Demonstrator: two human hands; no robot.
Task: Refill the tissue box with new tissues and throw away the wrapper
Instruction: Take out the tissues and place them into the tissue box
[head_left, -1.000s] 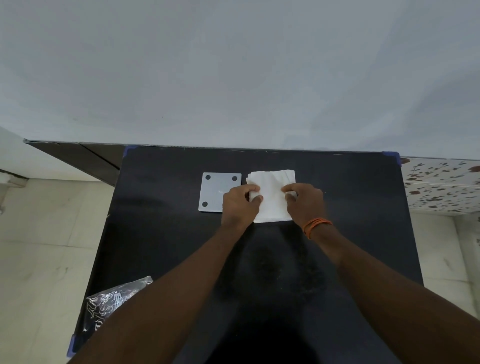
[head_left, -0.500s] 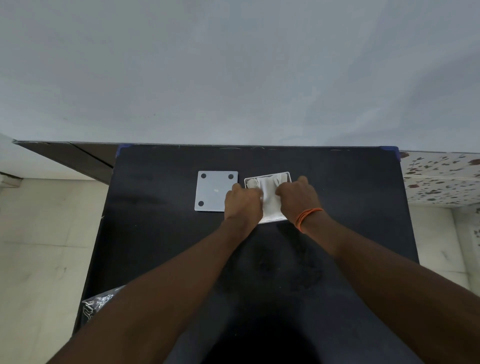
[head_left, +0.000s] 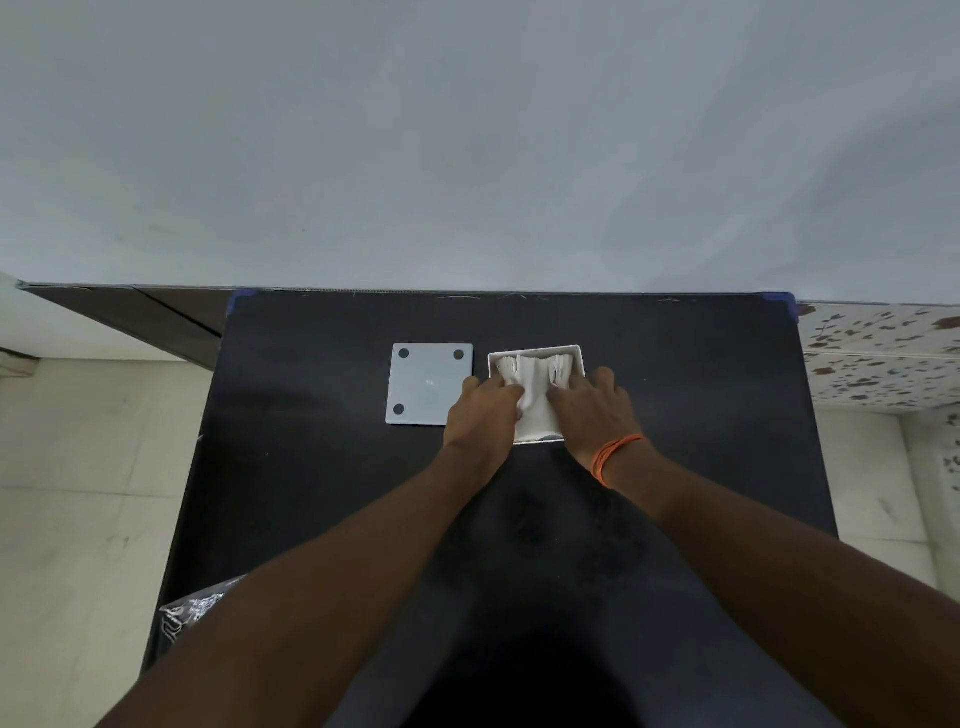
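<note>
A white tissue box is seen on the black worktop, with a stack of tissues pressed into it. The left hand and right hand are laid on the tissues, fingers curled against them. A grey lid lies just left of the box. A crumpled wrapper lies well apart from the box, at the worktop's near left edge.

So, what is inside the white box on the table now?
White tissues sit inside the white box, their edges bunched along the far wall. The left hand and right hand press on them and cover both sides, so the box's bottom cannot be seen.
</note>
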